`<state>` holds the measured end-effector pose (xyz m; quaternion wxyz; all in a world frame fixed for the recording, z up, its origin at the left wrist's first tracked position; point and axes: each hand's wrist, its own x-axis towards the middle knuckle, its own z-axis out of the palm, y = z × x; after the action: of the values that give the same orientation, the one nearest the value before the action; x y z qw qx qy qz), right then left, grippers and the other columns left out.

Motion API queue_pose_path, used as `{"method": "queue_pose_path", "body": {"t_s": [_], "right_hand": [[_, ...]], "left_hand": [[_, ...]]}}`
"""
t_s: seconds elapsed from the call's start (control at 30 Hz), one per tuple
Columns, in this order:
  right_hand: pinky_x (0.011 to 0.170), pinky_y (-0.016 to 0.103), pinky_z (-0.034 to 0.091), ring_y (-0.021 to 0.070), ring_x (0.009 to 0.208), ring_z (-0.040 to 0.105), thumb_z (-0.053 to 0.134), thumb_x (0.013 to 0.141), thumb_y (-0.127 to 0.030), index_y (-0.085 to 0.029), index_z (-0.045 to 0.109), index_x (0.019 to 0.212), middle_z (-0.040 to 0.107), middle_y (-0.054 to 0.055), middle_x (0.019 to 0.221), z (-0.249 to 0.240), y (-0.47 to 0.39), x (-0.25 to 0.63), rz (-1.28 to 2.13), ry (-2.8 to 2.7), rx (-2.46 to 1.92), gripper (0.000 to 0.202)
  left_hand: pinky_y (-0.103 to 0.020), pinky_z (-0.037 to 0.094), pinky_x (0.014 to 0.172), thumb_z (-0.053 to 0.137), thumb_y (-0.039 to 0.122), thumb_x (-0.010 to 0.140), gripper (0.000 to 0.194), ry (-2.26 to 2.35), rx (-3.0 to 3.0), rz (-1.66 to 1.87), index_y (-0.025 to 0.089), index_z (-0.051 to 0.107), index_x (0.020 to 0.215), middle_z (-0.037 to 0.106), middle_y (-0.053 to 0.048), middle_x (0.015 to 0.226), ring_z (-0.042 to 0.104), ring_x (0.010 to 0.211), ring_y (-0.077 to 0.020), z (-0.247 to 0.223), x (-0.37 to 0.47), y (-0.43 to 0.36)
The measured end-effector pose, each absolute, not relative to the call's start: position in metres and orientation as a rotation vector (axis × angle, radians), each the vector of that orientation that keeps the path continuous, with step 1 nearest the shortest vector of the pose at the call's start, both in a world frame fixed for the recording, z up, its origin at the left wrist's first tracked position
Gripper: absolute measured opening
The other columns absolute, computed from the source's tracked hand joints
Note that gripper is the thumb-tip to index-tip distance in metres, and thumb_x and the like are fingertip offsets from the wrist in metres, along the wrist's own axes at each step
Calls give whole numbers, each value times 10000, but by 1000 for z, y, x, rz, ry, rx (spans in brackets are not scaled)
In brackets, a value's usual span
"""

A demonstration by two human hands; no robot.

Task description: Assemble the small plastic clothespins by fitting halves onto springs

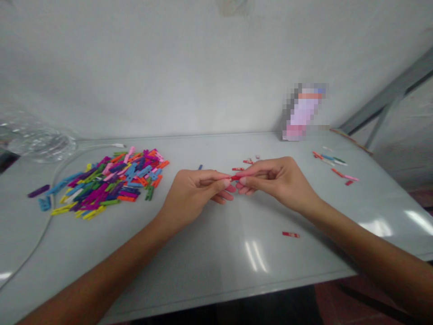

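My left hand and my right hand meet over the middle of the table. Between their fingertips is a small red clothespin, pinched from both sides; the fingers cover part of it. Just beyond the right fingers lie a red clothespin piece and more red pieces. Nearer the front edge rests a single red clothespin half. A small blue piece lies behind the left hand.
A heap of colourful clothespins covers the left side, with a white cable beside it. Clear plastic stands at the far left. Several loose pieces lie at right. A blurred upright packet leans on the wall.
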<state>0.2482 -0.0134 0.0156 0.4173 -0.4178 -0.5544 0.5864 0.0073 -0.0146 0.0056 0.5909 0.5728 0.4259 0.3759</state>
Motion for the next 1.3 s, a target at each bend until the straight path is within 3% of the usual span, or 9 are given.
{"method": "queue_pose_path", "body": {"t_s": [0.27,0.5,0.73,1.07,1.17,1.3], "right_hand": [[752,381,750,237,744,855,1006,836,-488,-211,934,973,869,75,798,18,-14,249,1480,-1468,-1040,317],[724,346,746,224,729,856,1021,812,-482,-220,932,952,868,69,783,18,-14,247,1547,-1421,-1013,310],[738,380,753,238,729,854,1016,803,-527,-228,937,960,857,61,765,16,-16,244,1505,-1415,-1042,347],[908,408,689,242,920,822,863,1007,-416,-341,940,1063,892,46,997,21,-10,259,876,-1928,-923,121],[889,376,669,230,961,814,823,1040,-405,-344,936,1070,877,52,1051,24,-9,261,705,-2043,-828,132],[941,389,668,245,1028,811,798,1059,-400,-317,882,1274,874,65,1131,28,-13,260,608,-2105,-806,245]], "left_hand": [[-310,721,698,959,453,881,273,970,1269,864,190,906,931,857,-63,801,824,705,-216,7,13,-17],[-296,712,691,960,474,878,290,962,1289,882,192,892,880,837,-51,754,804,668,-201,6,14,-18],[-322,715,713,943,502,900,331,937,1308,896,179,886,944,833,-55,782,798,677,-206,4,14,-19],[-273,678,751,870,439,1004,258,810,1150,734,185,878,1043,862,-91,959,824,799,-190,3,6,-13],[-288,671,759,906,439,963,276,778,1106,632,168,864,988,839,-96,909,811,804,-202,2,5,-11],[-308,654,793,919,428,944,251,740,1113,636,195,854,1014,817,-78,990,785,869,-209,1,6,-12]]}}
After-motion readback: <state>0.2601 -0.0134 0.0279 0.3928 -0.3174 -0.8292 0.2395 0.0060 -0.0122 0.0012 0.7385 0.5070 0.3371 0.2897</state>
